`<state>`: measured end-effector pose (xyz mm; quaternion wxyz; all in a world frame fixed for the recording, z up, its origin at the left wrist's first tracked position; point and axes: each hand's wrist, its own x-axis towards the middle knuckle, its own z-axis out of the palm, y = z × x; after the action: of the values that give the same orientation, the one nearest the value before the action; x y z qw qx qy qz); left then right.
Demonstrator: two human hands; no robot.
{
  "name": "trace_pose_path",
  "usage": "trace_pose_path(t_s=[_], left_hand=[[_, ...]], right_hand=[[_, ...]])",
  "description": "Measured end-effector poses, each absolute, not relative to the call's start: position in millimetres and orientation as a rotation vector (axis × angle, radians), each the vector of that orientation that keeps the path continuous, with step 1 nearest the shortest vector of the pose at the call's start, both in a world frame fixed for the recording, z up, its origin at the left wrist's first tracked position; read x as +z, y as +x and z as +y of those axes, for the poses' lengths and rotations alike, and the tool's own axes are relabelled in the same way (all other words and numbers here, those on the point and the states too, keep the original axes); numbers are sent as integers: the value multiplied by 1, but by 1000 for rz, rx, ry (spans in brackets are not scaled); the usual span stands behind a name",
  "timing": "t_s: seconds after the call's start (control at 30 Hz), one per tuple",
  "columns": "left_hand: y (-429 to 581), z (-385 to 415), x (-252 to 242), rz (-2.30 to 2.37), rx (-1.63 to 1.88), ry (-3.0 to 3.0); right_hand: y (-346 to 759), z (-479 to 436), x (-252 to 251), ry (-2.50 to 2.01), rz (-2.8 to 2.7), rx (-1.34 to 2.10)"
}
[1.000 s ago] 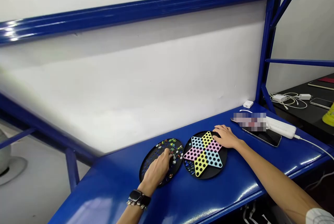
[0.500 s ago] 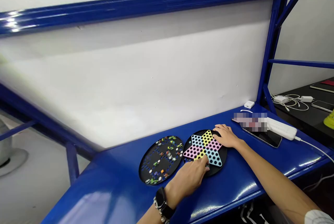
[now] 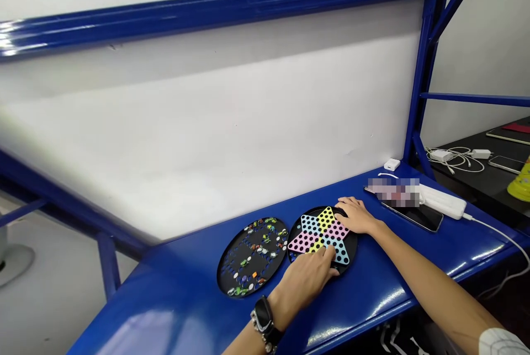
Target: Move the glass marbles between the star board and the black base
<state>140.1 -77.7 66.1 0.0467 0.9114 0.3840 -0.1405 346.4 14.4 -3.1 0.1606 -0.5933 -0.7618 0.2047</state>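
A round black Chinese checkers board (image 3: 309, 238) with a pink, yellow and light-blue star lies on the blue table. My right hand (image 3: 355, 216) rests at its far right rim, thumb over the star and fingers along the edge, gripping it. Over the front of the board, my left hand (image 3: 308, 275), with a watch on its wrist, has its fingers curled in a pinch; whatever is between the fingertips is hidden. Left of it and close by lies a second round black board (image 3: 232, 266), with holes and scattered glass marbles (image 3: 271, 221) and an orange piece (image 3: 254, 275).
A phone (image 3: 418, 217) and a white power bank (image 3: 443, 200) with a cable lie to the right on the blue table (image 3: 186, 283). A small white adapter (image 3: 391, 164) sits at the back. White panel and blue frame bars (image 3: 248, 1) rise behind.
My left hand stays at the front of the star board, its fingers shifted slightly to the right and down over it. My right hand keeps its hold. The whole view has shifted slightly.
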Motion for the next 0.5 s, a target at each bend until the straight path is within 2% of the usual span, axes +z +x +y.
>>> trace_pose_path(t_s=[0.5], left_hand=[[153,-68,42,1089,-137,2864]], right_hand=[[346,14,-2,-1702,-2174,576]])
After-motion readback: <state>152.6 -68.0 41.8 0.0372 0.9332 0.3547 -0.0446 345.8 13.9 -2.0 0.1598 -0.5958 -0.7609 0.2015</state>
